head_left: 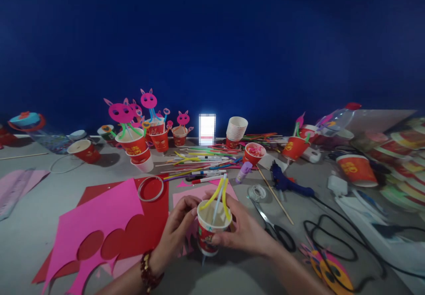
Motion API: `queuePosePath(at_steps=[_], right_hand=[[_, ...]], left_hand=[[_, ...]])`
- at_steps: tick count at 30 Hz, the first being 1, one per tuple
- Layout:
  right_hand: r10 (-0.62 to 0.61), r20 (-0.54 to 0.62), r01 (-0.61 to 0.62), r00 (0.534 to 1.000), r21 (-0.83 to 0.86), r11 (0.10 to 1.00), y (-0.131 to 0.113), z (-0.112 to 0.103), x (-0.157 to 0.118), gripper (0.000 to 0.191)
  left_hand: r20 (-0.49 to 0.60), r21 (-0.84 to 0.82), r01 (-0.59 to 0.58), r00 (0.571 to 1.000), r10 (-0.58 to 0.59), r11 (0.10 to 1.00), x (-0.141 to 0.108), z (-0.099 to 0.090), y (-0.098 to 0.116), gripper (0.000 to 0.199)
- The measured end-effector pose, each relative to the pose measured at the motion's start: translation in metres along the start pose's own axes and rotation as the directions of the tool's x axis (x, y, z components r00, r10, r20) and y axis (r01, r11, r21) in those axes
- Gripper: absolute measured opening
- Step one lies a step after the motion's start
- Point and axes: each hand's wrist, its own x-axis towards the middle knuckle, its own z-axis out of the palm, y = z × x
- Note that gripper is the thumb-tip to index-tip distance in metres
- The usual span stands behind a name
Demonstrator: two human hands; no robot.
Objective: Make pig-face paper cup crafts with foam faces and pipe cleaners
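Observation:
A red paper cup (206,238) is upright between my hands at the lower middle. Two yellow strips and a pale blue stick (217,206) rise from inside it and meet at the top, and a thin tip pokes out below its base. My right hand (247,230) wraps round the cup's right side, thumb across the front. On the left side, my left hand (181,224) has bent fingers and thumb against the rim. A beaded bracelet is on my left wrist. Pink paper (229,191) lies behind the cup.
Cut pink sheet (96,215) and red sheet lie left, under a tape ring (151,188). Markers (199,162) and cups with pink paper faces (121,112) stand or lie behind. At right are scissors (282,237), a blue glue gun (287,182), looping black cable, and orange cutouts (332,277).

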Motion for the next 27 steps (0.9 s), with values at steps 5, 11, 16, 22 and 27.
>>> queuePosePath(at_steps=[5,11,16,22,27], right_hand=[[0.015,-0.075,-0.023,0.997,-0.107,0.994,0.012,0.003,0.0,0.071],[0.013,-0.14,-0.031,0.99,-0.127,0.991,0.003,0.009,0.003,0.052],[-0.007,-0.153,-0.016,0.988,-0.15,0.989,-0.001,0.008,0.003,0.047],[-0.022,-0.088,0.006,0.996,-0.186,0.983,0.006,0.003,0.001,0.058],[-0.005,-0.081,-0.007,0.997,-0.15,0.989,0.005,0.0,0.001,0.059]], left_hand=[[0.012,0.076,-0.013,1.0,0.012,0.997,0.0,0.002,0.0,0.013],[0.051,0.081,-0.024,0.999,0.02,0.996,-0.002,-0.002,-0.005,0.017],[0.058,0.091,-0.027,0.998,0.022,0.995,-0.003,-0.003,-0.006,0.018],[0.038,0.106,-0.02,0.999,0.016,0.994,-0.001,0.0,-0.002,0.016],[0.016,0.023,0.01,1.0,-0.01,1.0,0.0,0.002,0.0,0.015]])
